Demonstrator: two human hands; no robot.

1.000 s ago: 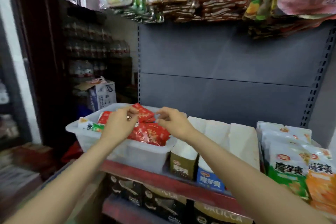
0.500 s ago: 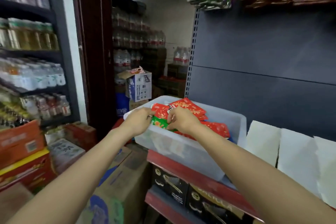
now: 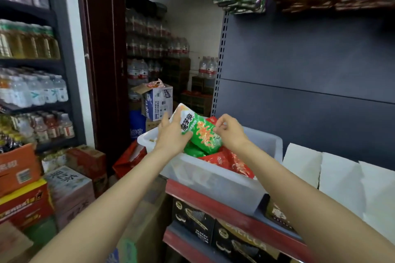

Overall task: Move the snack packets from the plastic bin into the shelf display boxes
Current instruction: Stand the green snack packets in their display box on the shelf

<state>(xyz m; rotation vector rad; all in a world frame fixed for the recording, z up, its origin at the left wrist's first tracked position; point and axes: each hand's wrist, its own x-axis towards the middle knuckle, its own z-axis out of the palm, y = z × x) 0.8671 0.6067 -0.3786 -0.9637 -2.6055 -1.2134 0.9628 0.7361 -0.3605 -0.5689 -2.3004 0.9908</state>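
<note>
Biggest risk: the translucent plastic bin [image 3: 213, 179] sits on the red shelf edge [image 3: 224, 207] with its near-left corner looking proud of the lip. Lean on the rim or drag packets toward you and it could tip off onto the cartons below.

Next: the display boxes [image 3: 339, 175] are off to your right, white flaps standing up. Swing across carelessly and the packet likely catches a flap, folding it shut or knocking the box back.

Then the load itself. Your left hand [image 3: 171, 134] grips the green snack packet [image 3: 199, 131] by its left edge, thumb across the front; it's tilted and lifted just above the bin. Your right hand [image 3: 229, 133] pinches its right edge with curled fingertips. More green and red packets [image 3: 230, 161] lie loose underneath, touching it. Slick film plus an edge-only pinch: it may slip, or drag a neighbour over the rim as you lift.
</note>
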